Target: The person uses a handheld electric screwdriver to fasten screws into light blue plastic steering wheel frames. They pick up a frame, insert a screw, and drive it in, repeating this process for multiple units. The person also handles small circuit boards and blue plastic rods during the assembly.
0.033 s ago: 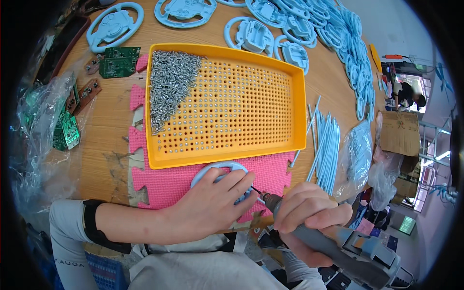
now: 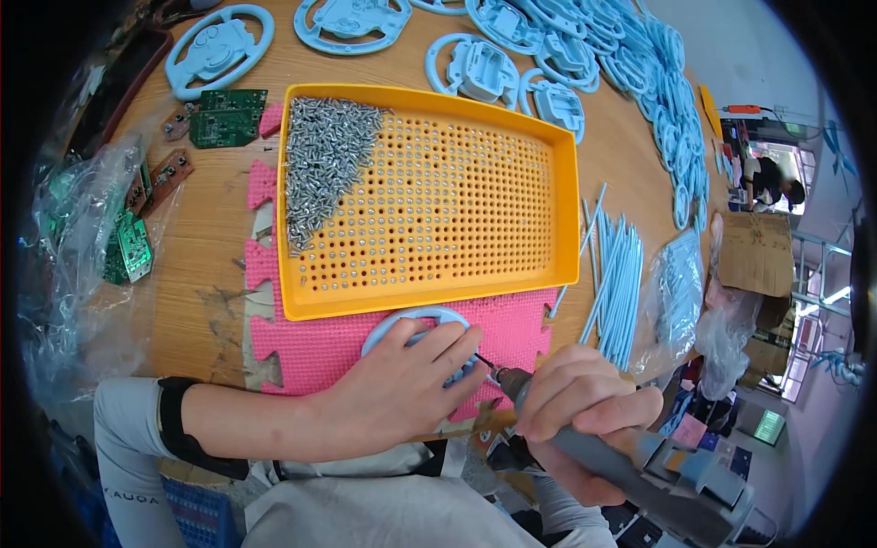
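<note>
A light-blue plastic toy steering wheel lies on the pink foam mat, mostly covered by my left hand. The fingers of that hand curl over the wheel and hold it down. My right hand wraps round a grey electric screwdriver, tilted with its body toward the lower right. Its thin dark bit reaches the right side of the wheel beside my left fingertips. The exact spot where the tip touches is hidden. Just beyond the wheel stands a yellow tray with rows of holes and a heap of small silver screws.
More blue wheel parts lie along the table's far side and pile up at the right. Thin blue sticks lie right of the tray. Green circuit boards and clear plastic bags are at the left. Another person is far right.
</note>
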Motion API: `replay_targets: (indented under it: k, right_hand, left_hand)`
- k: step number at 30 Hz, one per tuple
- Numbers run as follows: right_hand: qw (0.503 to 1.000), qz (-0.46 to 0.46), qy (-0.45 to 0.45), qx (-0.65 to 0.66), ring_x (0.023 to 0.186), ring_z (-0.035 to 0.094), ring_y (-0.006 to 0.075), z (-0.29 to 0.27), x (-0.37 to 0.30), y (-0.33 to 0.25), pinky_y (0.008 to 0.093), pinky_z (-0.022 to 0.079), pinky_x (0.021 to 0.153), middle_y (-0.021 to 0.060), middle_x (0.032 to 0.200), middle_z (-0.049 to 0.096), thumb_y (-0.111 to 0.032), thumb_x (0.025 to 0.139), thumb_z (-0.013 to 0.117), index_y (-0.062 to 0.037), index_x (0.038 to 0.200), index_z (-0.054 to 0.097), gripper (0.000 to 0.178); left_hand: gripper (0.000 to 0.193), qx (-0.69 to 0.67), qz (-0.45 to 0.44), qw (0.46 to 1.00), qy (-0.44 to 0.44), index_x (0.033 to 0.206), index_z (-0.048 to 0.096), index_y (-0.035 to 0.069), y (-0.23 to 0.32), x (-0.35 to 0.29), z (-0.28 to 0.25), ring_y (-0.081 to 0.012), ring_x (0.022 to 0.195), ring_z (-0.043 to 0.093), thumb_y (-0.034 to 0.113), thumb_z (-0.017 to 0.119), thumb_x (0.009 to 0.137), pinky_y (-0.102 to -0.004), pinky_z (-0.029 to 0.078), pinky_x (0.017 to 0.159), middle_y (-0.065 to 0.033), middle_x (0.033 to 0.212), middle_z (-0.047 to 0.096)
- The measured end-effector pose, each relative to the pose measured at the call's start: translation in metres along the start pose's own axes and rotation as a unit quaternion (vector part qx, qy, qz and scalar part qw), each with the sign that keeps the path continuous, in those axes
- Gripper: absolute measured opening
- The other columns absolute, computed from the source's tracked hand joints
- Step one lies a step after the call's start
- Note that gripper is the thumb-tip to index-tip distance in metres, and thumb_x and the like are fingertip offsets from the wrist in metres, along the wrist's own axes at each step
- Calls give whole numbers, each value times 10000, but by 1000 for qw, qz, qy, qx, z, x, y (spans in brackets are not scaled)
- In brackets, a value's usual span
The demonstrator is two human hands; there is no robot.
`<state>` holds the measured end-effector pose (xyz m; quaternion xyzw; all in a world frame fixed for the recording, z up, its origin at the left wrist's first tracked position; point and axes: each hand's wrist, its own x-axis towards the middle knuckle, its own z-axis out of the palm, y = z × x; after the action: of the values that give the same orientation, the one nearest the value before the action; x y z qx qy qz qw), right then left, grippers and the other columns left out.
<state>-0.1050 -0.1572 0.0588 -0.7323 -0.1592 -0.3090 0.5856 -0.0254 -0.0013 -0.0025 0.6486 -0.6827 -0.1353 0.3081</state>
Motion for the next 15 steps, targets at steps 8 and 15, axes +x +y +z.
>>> replay_targets:
  k: [8, 15]
  right_hand:
    - [996, 78, -2, -53, 468, 575, 193, 9, -2, -14, 313, 435, 503, 63, 591, 590, -583, 863, 546, -62, 959, 440, 541]
    - [981, 142, 123, -54, 428, 492, 172, 5, -5, -23, 305, 421, 502, 23, 556, 516, -642, 844, 517, -61, 1021, 418, 615]
  left_hand:
    - [476, -25, 1, 1000, -10, 1140, 594, 42, 4, 3, -13, -257, 1167, 431, 288, 649, 736, -411, 360, 923, -155, 1231, 491]
    - [608, -3, 4, 1000, -28, 1182, 548, 13, 10, -1, -24, -288, 1147, 437, 288, 731, 671, -423, 355, 937, -161, 1192, 493]
